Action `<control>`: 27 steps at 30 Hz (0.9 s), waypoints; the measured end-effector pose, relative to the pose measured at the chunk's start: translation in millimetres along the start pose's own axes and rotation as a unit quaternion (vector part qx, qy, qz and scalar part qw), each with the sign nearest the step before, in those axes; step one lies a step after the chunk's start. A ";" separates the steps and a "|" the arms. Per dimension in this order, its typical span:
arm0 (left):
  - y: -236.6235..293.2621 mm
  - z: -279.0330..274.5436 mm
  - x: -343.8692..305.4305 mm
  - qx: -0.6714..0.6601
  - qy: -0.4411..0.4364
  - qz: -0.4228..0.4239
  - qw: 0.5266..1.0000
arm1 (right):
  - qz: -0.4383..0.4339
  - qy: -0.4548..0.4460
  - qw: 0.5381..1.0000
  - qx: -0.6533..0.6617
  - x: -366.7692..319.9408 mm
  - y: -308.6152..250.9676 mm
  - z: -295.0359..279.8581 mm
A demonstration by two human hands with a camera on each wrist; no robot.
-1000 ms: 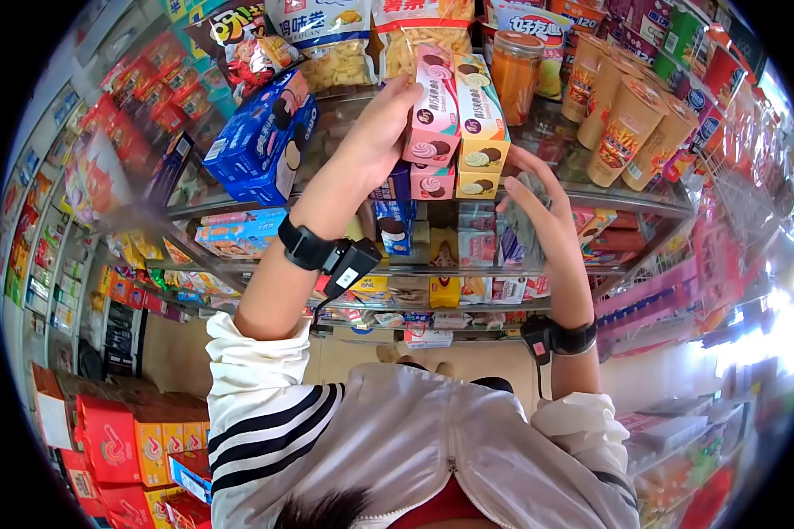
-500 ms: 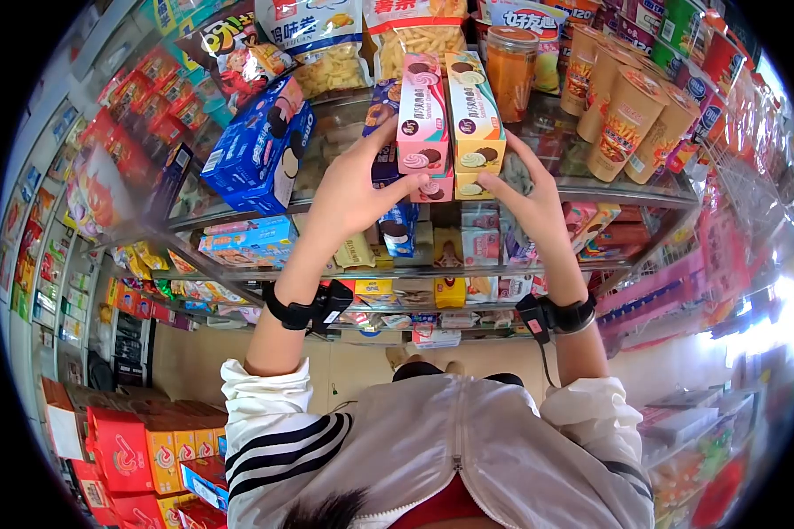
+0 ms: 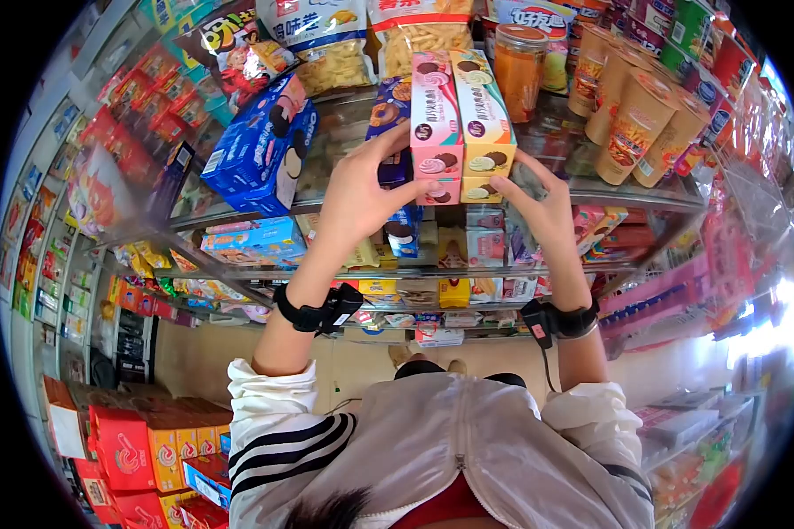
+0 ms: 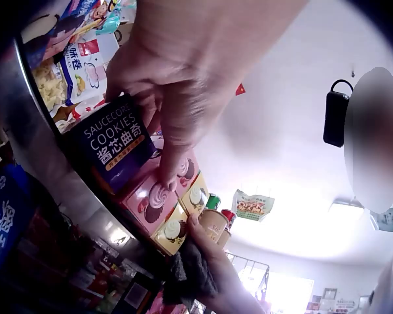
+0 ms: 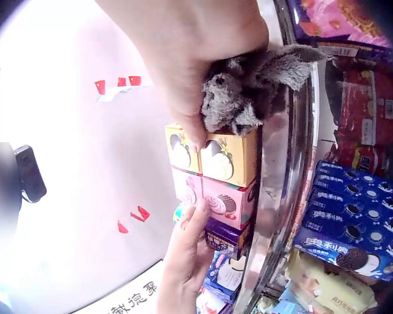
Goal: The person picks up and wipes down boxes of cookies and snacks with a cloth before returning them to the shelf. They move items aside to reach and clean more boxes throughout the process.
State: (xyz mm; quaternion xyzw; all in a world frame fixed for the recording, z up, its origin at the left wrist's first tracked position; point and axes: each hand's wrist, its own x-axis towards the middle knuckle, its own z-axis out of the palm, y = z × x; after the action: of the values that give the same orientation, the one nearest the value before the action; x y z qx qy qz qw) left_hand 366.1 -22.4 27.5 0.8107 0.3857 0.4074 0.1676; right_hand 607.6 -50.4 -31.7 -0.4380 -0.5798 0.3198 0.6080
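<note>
- Starting at the left: seeing blue biscuit boxes leaning tilted on the glass shelf, well apart from both hands.
- Reaching up with the left hand, fingers fairly straight and spread, not wrapped round anything; fingertips touching the front end of the pink box, palm side lying near the purple cookie box.
- Finding the pink box lying flat near the shelf's front edge, touching the purple cookie box on its left and the yellow box on its right; more pink and yellow box ends showing just beneath.
- Touching the yellow box's front end with fingertips of the right hand, the other fingers curling round a bunched grey cloth held in the palm.
- Judging the step in hand: squaring the pink and yellow boxes between the two hands at the shelf front.
- Judging what a further move calls for: even pressure from both sides so the row is not skewing, and care with the cloth-filled hand, having only fingertips free.
- Continuing right: noting an orange-filled jar, then paper snack cups standing in a row.
- Noting the surface: clear glass on a metal frame, lower shelves of packets showing through.
- Noting the room: a shop aisle, snack bags behind the boxes, red cartons stacked low at far left, bright light at right.
</note>
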 end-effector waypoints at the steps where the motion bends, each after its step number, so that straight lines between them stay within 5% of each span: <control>1: -3.5 -0.7 -0.6 -0.003 0.001 -0.003 1.000 | -0.009 0.009 1.000 -0.015 -0.3 0.8 0.7; 7: 0.1 -1.1 -11.5 0.124 0.087 0.078 0.985 | -0.004 0.012 1.000 -0.012 -3.8 7.2 -1.1; 9: 14.9 -17.5 -21.0 0.065 0.121 0.104 0.985 | -0.001 0.019 1.000 0.012 -6.0 16.9 -7.2; 13: 5.9 -83.8 -43.3 0.127 0.320 0.173 0.923 | 0.003 0.053 0.997 0.051 -4.3 15.8 -9.8; 15: -14.9 -122.5 -49.8 0.083 0.464 0.095 0.877 | 0.012 0.047 0.995 0.087 -2.8 14.6 -9.4; 18: -86.6 -194.9 -58.1 0.161 0.569 0.008 0.806 | 0.016 0.049 0.994 0.093 -2.8 14.0 -10.2; 21: -221.3 -265.4 -95.5 0.397 0.613 -0.088 0.677 | 0.001 0.053 0.997 0.050 -6.3 9.6 -6.9; 23: -259.4 -284.4 -113.6 0.377 0.616 -0.265 0.639 | 0.033 0.066 0.995 0.063 -6.1 16.1 -8.9; 25: -291.7 -305.0 -131.2 0.367 0.560 -0.307 0.677 | 0.036 0.054 0.996 0.067 -6.8 11.8 -8.3; 27: -338.1 -314.7 -144.1 0.172 0.541 -0.193 0.801 | 0.046 0.066 0.995 0.063 -7.2 6.3 -5.1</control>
State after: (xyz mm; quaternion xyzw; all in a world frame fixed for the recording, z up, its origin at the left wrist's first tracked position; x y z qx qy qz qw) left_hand -101.1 73.0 -54.5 0.3834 0.6256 0.6658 -0.1351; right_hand 612.5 -55.1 -40.1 -0.4453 -0.4967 0.3535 0.6557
